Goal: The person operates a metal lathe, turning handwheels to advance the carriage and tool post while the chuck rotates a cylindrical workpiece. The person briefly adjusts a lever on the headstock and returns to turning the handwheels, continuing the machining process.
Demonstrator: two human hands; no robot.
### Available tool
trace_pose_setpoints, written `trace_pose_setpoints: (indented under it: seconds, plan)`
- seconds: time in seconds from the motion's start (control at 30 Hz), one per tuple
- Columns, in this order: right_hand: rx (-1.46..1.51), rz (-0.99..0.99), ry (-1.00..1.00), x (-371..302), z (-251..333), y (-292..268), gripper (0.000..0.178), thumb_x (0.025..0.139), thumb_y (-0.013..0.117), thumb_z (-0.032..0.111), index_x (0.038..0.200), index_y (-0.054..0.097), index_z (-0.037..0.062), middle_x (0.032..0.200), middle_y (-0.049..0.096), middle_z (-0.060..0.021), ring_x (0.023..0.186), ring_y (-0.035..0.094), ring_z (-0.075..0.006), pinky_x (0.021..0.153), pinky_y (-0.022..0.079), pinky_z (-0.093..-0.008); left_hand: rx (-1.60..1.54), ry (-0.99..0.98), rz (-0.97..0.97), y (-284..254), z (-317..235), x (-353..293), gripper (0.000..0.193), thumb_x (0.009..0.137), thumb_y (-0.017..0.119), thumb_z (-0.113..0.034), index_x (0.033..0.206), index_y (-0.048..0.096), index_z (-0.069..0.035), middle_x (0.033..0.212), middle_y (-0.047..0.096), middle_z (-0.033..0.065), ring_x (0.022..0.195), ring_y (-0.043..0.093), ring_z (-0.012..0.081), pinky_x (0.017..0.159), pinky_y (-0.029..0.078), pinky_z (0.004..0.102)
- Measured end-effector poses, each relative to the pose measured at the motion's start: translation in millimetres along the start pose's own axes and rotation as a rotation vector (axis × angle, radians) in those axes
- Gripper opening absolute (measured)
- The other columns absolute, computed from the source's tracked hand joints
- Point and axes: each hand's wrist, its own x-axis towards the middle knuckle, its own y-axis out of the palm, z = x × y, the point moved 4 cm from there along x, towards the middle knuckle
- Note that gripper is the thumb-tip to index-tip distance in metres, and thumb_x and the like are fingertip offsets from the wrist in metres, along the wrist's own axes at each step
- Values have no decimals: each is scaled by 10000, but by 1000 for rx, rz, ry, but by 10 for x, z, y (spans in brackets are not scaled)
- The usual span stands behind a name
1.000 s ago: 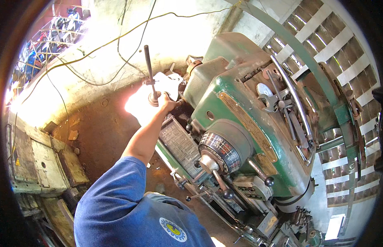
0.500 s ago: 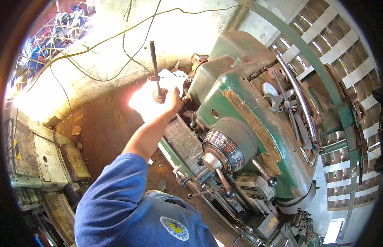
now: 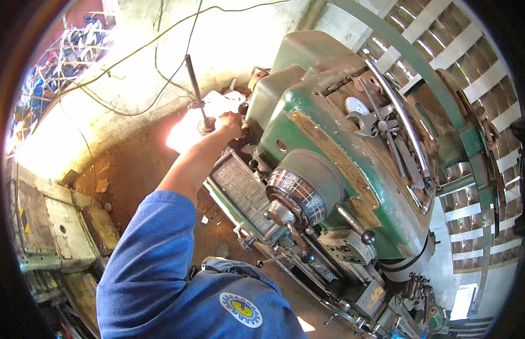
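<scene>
My left hand (image 3: 230, 122) is stretched out to the far end of a green lathe (image 3: 307, 121). Its fingers are curled closed, and whatever they grip is hidden. Just left of the hand a dark upright rod (image 3: 193, 79) rises from a round stepped base (image 3: 206, 125); I cannot tell whether the hand touches it. Strong sunlight washes out the pale surface around that base. My right hand is out of view.
On the lathe's front are a numbered dial (image 3: 302, 195) and ball-ended levers (image 3: 309, 255). Wrenches (image 3: 367, 124) lie on its top. Another worn machine (image 3: 59, 226) stands at left. Loose cables (image 3: 155, 39) hang along the wall.
My left hand has gone from a raised thumb beside the rod's base to a closed grip at its right. The whole view has shifted slightly.
</scene>
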Motion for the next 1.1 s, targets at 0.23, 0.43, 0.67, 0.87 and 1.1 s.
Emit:
trace_pose_setpoints:
  seconds: [0.23, 0.43, 0.67, 0.87, 1.1]
  plan:
    - [-395, -88, 38, -47, -596, 11, 356, 854, 536, 391, 1013, 706, 121, 1014, 675, -173, 911, 644, -364, 783, 507, -464, -184, 135, -153, 195, 267, 226, 771, 576, 824, -560, 987, 620, 59, 991, 660, 230, 918, 646, 306, 822, 523, 393]
    - [-85, -355, -79, -911, 799, -730, 287, 776, 643, 311, 910, 711, 67, 809, 698, -145, 748, 691, -303, 688, 538, -400, 48, 53, -148, 11, 203, 116, 779, 603, 816, -557, 984, 551, 68, 927, 649, 223, 941, 634, 367, 799, 527, 428]
    - [0, -1559, -515, -1847, 2684, -3540, 333, 802, 736, 247, 998, 609, 10, 930, 627, -172, 892, 594, -330, 780, 455, -402, 63, 129, -92, 142, 362, 394, 739, 497, 853, -621, 743, 609, 31, 792, 683, 176, 869, 677, 295, 722, 538, 392]
    - [-143, -1375, 47, -1297, 3406, -4848, 897, 756, 570, 699, 1398, 422, 91, 1279, 506, -259, 1210, 474, -412, 1006, 379, -482, -13, -62, -94, 250, 531, 530, 901, 446, 874, -616, 998, 562, 24, 916, 675, 201, 911, 665, 331, 752, 542, 413]
    - [-132, -1373, -171, -1208, 3344, -4995, 783, 789, 584, 623, 1339, 502, 71, 1226, 534, -264, 1196, 493, -395, 989, 414, -470, 99, 10, -92, 216, 411, 522, 861, 503, 854, -598, 1004, 613, 59, 1005, 674, 219, 957, 659, 339, 790, 551, 404]
